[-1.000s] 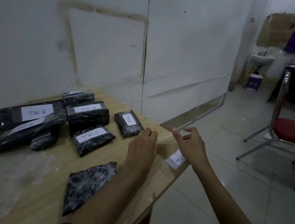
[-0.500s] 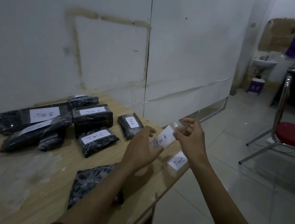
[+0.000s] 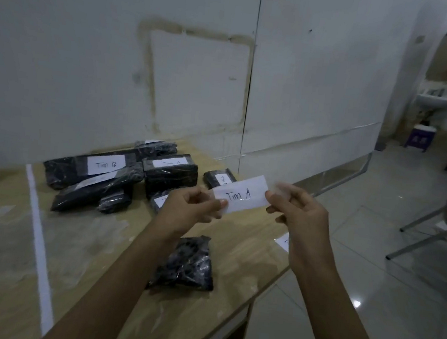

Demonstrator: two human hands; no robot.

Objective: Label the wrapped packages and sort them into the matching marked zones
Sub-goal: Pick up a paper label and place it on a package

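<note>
Held up in the air over the wooden table (image 3: 94, 266): a white label (image 3: 241, 195) marked "Tim A", pinched at its left end by thumb and fingers of the left hand (image 3: 190, 207) and at its right end by those of the right hand (image 3: 298, 214), long axis left to right, right end tilted a little higher, writing upright and facing the camera. Below, between the forearms, flat on the table near its right edge: an unlabelled black package (image 3: 187, 265), long axis running away from the person. Farther back by the wall, right of a white tape line (image 3: 39, 237): a cluster of labelled black packages, among them the Tim B package (image 3: 91, 168).
</note>
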